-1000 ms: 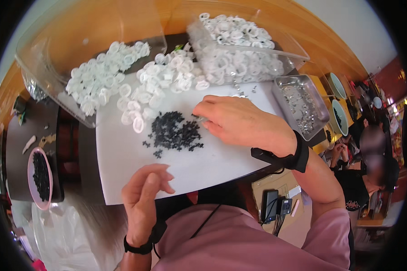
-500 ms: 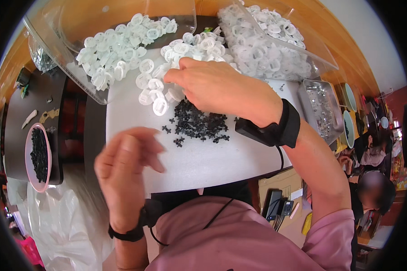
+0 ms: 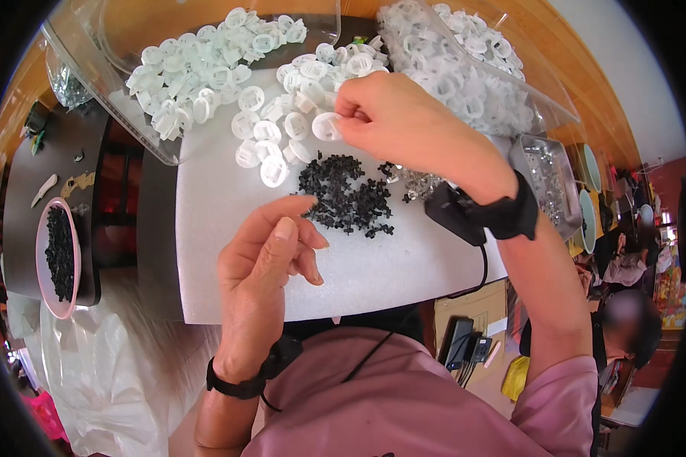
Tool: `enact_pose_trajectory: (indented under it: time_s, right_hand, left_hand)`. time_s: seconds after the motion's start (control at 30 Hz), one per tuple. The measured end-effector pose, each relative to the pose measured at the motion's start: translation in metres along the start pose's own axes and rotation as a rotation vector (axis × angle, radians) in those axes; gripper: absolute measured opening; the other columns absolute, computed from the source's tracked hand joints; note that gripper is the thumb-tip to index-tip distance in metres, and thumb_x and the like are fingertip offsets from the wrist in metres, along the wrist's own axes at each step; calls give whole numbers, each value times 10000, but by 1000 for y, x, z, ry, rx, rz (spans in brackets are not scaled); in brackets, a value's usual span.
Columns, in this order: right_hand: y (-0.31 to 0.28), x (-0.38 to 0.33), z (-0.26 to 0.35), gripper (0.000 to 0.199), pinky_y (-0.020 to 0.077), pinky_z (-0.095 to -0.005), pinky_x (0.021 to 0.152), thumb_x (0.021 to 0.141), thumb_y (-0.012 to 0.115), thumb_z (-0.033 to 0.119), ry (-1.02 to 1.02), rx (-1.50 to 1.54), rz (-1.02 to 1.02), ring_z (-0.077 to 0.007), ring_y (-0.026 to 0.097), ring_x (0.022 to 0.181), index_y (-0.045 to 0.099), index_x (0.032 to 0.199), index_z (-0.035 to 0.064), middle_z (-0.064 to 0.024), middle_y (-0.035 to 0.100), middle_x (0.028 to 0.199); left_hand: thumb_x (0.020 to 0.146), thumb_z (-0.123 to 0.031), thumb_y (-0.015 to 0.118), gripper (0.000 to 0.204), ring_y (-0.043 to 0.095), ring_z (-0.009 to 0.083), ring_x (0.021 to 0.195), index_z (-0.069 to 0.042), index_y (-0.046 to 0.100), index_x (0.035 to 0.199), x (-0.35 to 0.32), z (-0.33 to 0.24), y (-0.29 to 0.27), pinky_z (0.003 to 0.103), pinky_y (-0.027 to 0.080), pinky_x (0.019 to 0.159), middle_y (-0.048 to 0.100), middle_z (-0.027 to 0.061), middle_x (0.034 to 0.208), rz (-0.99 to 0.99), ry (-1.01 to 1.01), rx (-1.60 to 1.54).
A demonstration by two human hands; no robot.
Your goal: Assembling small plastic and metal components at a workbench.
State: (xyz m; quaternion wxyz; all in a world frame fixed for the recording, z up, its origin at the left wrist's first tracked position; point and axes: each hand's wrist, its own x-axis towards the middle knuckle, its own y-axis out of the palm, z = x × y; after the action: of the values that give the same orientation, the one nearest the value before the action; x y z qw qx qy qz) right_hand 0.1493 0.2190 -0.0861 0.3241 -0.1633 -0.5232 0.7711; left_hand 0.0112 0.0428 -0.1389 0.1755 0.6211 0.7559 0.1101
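Observation:
My right hand (image 3: 392, 114) pinches a round white plastic piece (image 3: 326, 127) between thumb and finger, just above the work surface. Loose white round pieces (image 3: 267, 131) lie to its left and behind it. My left hand (image 3: 270, 251) hovers over the near part of the white foam sheet (image 3: 404, 263), fingers apart and curved, with nothing visible in them. Between and beyond the hands is a pile of small black cross-shaped parts (image 3: 343, 194). Small shiny metal-like bits (image 3: 419, 185) lie under my right wrist, partly hidden by it.
A clear bin of white pieces (image 3: 122, 99) lies tipped at the back left; another full clear bin (image 3: 545, 107) stands back right. A metal tray (image 3: 568, 217) of small shiny parts sits at the right. A pink-rimmed bowl (image 3: 72, 301) holds black parts at far left. A person (image 3: 625, 327) is at the right.
My right hand has moved right, drawing one white round piece away from the heap. My left hand has come right and up, nearer the black parts.

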Motion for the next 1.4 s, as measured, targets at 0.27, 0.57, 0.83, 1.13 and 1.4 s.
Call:
enact_pose_trajectory:
  time_s: [0.27,0.57,0.83,1.13,1.4]
  right_hand:
    - [-13,-56,14,241,361,-282,498,818,621,212,225,608,320,-95,455,540,646,757,-20,-27,538,579]
    - [0,-88,8,206,359,-277,493,859,610,148,251,900,159,-73,449,543,638,756,-27,-16,543,584]
    - [10,-113,24,250,325,-267,439,889,569,136,253,980,84,-60,412,489,603,709,-35,-2,520,547]
    - [19,-127,30,297,322,-192,415,934,557,226,472,1517,140,-38,459,464,631,761,-3,-23,582,635]
    - [26,-148,23,279,452,-335,531,804,704,98,-116,675,-174,-226,551,619,568,1042,44,-87,537,773]
  left_hand:
    - [1007,-255,447,412,560,97,696,-6,488,1334,4,1,25,236,399,676,624,79,965,94,-55,69]
    - [1009,-275,464,380,572,91,707,0,547,1259,2,10,33,233,400,662,636,66,936,164,-119,76]
    - [1013,-290,457,368,555,83,705,-7,558,1226,2,16,37,229,410,662,616,31,921,154,-26,96]
    - [989,-316,506,412,510,91,806,-4,543,1256,-8,14,52,246,426,719,605,33,989,54,256,346]
    - [946,-328,558,406,498,110,542,49,600,1091,-9,8,28,256,413,475,609,75,766,188,-89,-7]
